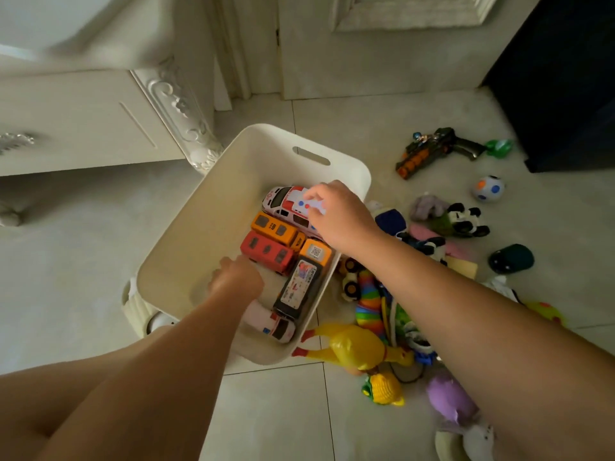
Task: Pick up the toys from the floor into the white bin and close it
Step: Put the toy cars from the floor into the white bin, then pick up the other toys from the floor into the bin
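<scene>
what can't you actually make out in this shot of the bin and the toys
- Head view: the white plastic bin shows no lid.
- The white toy ambulance is partly covered by the right hand; the grip cannot be confirmed.
- The left hand hides its fingertips behind its own back.
- The white ambulance at the near wall is half under the left forearm.
- The white plush is cut by the bottom edge.

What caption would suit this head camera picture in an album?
Both hands arrange toy vehicles in the white bin, right hand on the ambulance; toys like the rubber chicken remain on the floor.
</scene>
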The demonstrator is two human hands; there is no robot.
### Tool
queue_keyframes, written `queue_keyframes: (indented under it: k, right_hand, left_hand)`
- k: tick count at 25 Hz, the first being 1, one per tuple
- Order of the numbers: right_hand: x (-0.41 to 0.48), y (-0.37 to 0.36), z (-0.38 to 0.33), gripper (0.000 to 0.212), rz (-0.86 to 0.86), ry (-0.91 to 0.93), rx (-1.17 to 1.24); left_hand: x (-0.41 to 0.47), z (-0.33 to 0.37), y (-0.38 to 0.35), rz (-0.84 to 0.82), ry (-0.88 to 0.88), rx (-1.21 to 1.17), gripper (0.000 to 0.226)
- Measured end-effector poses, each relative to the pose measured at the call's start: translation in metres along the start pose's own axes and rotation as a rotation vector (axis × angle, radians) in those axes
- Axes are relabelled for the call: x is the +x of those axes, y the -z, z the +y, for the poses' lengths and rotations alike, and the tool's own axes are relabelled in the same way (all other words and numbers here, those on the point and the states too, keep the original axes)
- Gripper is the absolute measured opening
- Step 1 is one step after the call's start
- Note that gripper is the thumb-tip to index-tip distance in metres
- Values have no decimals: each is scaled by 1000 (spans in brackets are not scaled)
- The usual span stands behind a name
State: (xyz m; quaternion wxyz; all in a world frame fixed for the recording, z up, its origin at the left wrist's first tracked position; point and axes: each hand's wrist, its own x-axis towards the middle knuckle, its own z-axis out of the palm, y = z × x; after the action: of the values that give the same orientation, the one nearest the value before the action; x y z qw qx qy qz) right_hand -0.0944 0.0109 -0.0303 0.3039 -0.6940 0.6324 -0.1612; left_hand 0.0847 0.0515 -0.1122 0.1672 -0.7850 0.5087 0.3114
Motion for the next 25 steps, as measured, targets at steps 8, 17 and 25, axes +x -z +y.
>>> queue_keyframes:
  k: [8, 17, 25]
  right_hand:
    - [-64, 87, 89, 26, 444, -466, 405]
    - [-152, 50, 205, 32, 191, -812, 288]
    - [-182, -25, 206, 30, 241, -791, -10]
  left_hand:
    - [-93, 100, 50, 679, -672, -474, 45]
    - [-110, 143, -72, -13, -877, 30, 33]
    - [-84, 136, -133, -113, -845, 315, 38]
